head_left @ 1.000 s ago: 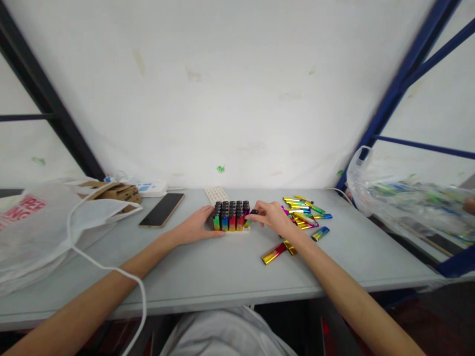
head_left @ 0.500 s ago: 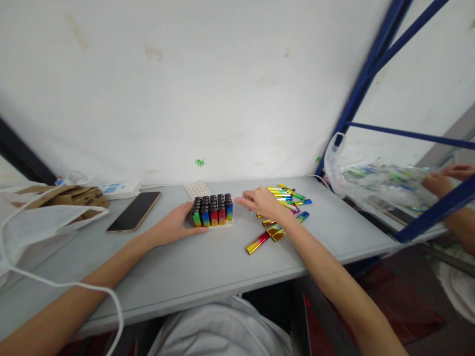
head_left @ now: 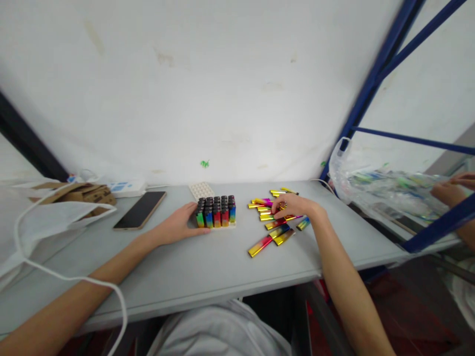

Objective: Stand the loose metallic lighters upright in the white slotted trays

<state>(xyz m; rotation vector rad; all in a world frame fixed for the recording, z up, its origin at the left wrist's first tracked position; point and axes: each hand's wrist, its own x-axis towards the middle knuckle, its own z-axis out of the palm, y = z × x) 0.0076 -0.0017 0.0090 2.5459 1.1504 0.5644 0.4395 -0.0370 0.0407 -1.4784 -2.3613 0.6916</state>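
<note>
A white tray (head_left: pixel 224 227) carries close rows of upright lighters (head_left: pixel 217 212) with black ends and shiny green, blue, red and yellow bodies. My left hand (head_left: pixel 181 225) is wrapped around its left end, thumb along the front and fingers toward the back. To the right lies a loose pile of metallic lighters (head_left: pixel 272 226), mostly yellow with red, blue and purple. Over that pile is my right hand (head_left: pixel 291 205), its fingers bent downward and apart among the pieces. Whether its fingertips touch one is hard to make out.
Behind the filled tray lies another white tray with holes (head_left: pixel 201 190). A phone (head_left: pixel 141 210), a white box (head_left: pixel 128 189), and a bag with cardboard (head_left: pixel 79 198) stand left. A white cable (head_left: pixel 74 278) crosses my left arm. At right are a blue frame (head_left: pixel 365 109), a plastic bag (head_left: pixel 393 185) and another person's hands (head_left: pixel 447 193).
My right hand has moved right, from beside the filled tray to over the loose lighters, its fingers now pointing down. My left hand stays at the tray. The view has shifted slightly.
</note>
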